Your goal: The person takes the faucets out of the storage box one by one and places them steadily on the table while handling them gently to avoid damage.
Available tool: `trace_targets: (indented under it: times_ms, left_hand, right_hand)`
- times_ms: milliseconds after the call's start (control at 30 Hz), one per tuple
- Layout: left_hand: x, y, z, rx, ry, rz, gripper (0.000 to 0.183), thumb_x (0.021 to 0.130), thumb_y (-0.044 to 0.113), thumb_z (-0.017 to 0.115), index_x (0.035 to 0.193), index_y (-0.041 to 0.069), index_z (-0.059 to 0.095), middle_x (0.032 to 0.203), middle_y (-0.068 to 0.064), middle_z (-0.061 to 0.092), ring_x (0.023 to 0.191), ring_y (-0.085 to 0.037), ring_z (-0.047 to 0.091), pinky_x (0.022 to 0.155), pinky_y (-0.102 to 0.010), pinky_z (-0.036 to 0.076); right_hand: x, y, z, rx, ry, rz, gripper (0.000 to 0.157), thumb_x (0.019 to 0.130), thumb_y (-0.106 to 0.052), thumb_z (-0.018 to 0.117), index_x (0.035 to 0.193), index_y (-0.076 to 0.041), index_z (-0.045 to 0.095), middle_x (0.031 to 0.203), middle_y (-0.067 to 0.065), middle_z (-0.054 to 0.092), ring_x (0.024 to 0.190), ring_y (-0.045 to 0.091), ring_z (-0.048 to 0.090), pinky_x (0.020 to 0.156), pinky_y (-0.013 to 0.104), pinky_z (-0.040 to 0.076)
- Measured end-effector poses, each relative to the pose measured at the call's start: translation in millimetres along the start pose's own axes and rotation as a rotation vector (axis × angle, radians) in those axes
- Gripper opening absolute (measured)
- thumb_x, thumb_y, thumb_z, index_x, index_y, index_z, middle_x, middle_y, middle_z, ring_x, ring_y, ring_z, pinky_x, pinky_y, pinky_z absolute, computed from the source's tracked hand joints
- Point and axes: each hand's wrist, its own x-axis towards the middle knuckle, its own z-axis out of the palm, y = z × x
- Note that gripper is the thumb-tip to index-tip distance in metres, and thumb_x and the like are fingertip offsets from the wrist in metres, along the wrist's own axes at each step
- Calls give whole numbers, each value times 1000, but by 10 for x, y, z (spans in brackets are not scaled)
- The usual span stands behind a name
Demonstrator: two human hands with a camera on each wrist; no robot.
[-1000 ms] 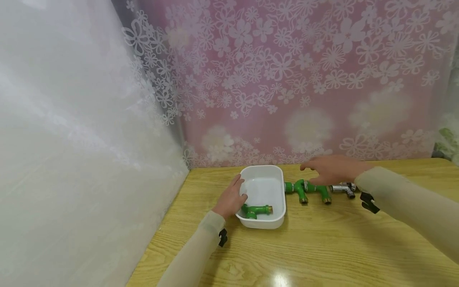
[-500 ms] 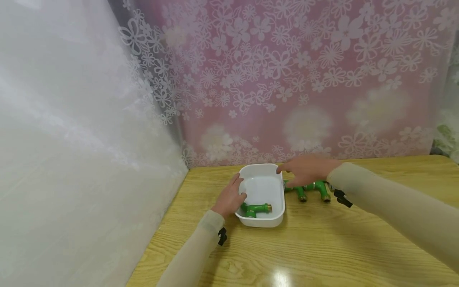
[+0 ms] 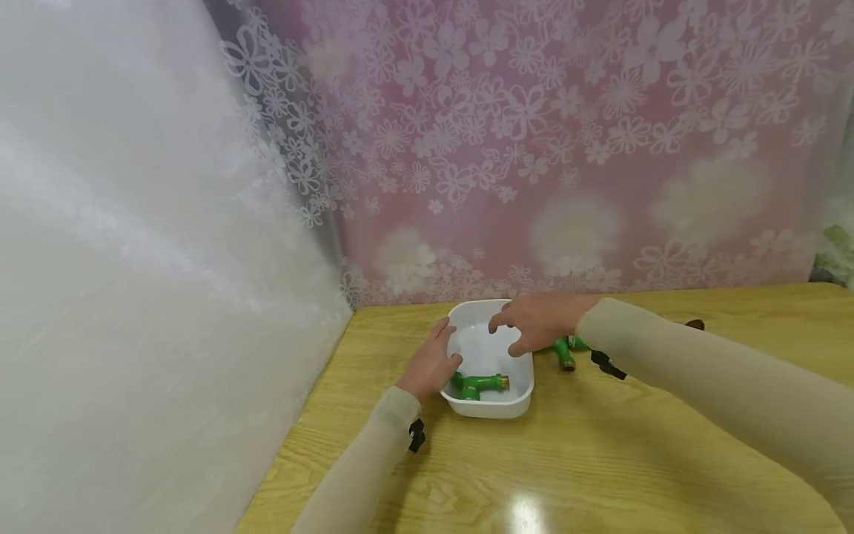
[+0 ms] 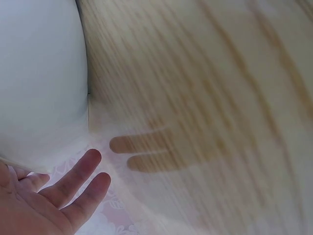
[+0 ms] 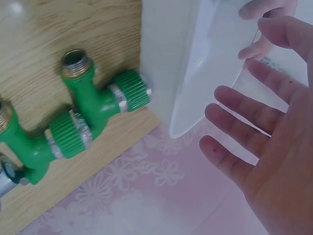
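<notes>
A white plastic tub (image 3: 497,409) stands on the table with a green tap (image 3: 485,383) lying in its near end. The tap has a brass-coloured threaded end. My left hand (image 3: 429,365) is at the tub's left rim, thumb towards the inside. In the left wrist view, two of its fingers (image 4: 80,182) extend outside the tub wall. My right hand (image 3: 542,322) hovers over the tub's right side, fingers spread and holding nothing. Green taps (image 5: 90,100) lie right of the tub in the right wrist view, largely hidden by my right arm in the head view.
Part of a chrome fitting (image 5: 7,180) shows beside the green taps. A pink flowered curtain (image 3: 574,170) hangs behind the wooden table (image 3: 467,475). Whitish sheeting (image 3: 153,297) closes off the left side.
My right hand has moved left from above the row of taps to over the tub, its forearm now covering most of that row. The left hand stays at the tub's left rim.
</notes>
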Motion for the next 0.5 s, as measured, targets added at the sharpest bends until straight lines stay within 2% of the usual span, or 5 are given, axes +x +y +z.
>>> trace_targets:
  times_ms: [200,367,500]
  left_hand:
    - [-4,11,-43,-3,-4,3,57,91,32,50,143,17,32,155,5,13,135,-18,31,105,-40,34]
    - [-13,5,-43,-6,-18,13,58,92,33,49,144,16,31,155,3,12,136,-18,29,105,-40,34]
    - [-29,4,-25,6,-12,27,57,92,34,48,144,16,31,155,4,12,134,-18,32,104,-39,36]
  right_hand:
    - [106,-114,-40,-16,-40,-33,50,84,-47,58,131,-34,48,128,-6,53,112,15,53,89,41,46]
    - [204,-207,-8,-14,-71,-34,49,83,-46,59,130,-37,48,127,-9,54,113,12,52,90,40,46]
    - [299,-270,51,-11,-82,-61,49,83,-44,61,130,-34,50,126,-9,54,112,11,52,89,38,46]
